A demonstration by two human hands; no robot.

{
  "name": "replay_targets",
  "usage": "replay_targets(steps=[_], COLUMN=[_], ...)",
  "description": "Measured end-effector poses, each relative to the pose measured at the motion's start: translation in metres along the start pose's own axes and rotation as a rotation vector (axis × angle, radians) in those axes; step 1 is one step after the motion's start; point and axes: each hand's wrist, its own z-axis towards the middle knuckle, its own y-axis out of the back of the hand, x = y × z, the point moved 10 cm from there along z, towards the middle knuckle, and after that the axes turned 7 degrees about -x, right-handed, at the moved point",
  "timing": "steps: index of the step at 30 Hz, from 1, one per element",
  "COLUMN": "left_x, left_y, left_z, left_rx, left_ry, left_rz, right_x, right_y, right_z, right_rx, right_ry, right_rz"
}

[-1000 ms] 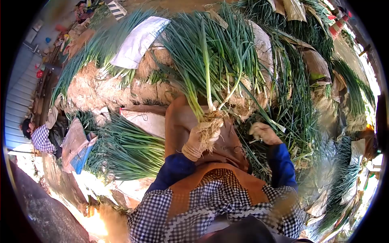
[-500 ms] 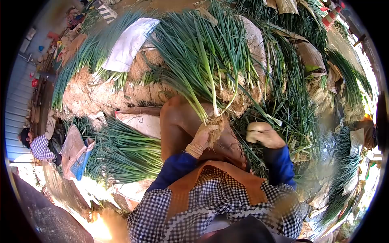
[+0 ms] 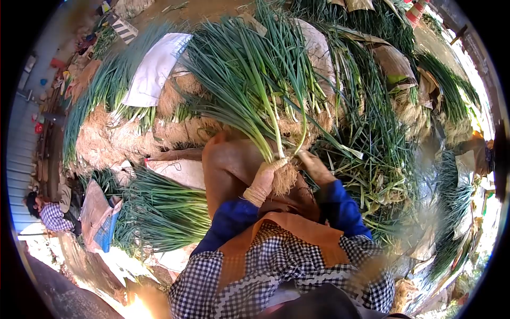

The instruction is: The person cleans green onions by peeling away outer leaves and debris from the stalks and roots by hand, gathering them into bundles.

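Note:
My left hand (image 3: 264, 178) is closed around the lower ends of several green onions (image 3: 277, 130), just above their tangled tan roots (image 3: 285, 179). The stalks rise away from me, their leaves fanning over the pile beyond. My right hand (image 3: 316, 167) is at the right side of the same stalks, close to their base. Its fingers bend in toward a curved stalk; what they grip, if anything, is hidden. A loose pale-ended leaf (image 3: 355, 153) sticks out above the right hand.
Rows of root-on green onions (image 3: 106, 133) lie ahead, partly under a white sack (image 3: 156, 69). Another bundle (image 3: 167, 207) lies to the left. Stripped leaves (image 3: 372, 175) are heaped at the right. A person in a checked shirt (image 3: 56, 217) sits far left.
My right hand has moved left and inward, from apart at the right to the base of the stalks. My left hand keeps its hold. The view has shifted slightly.

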Motion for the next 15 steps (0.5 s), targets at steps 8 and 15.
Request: replay_targets(steps=[8,15], left_x=[-0.103,0.001], left_y=[-0.008,0.022], left_z=[-0.078,-0.023], left_rx=[0.269,0.029], left_ry=[-0.609,-0.055], left_rz=[-0.141,-0.441], right_x=[0.008,0.057], right_y=[0.08,-0.047], right_z=[0.049,0.032], right_rx=[-0.486,-0.047], right_ry=[0.201,0.629], right_rz=[0.412,-0.267])
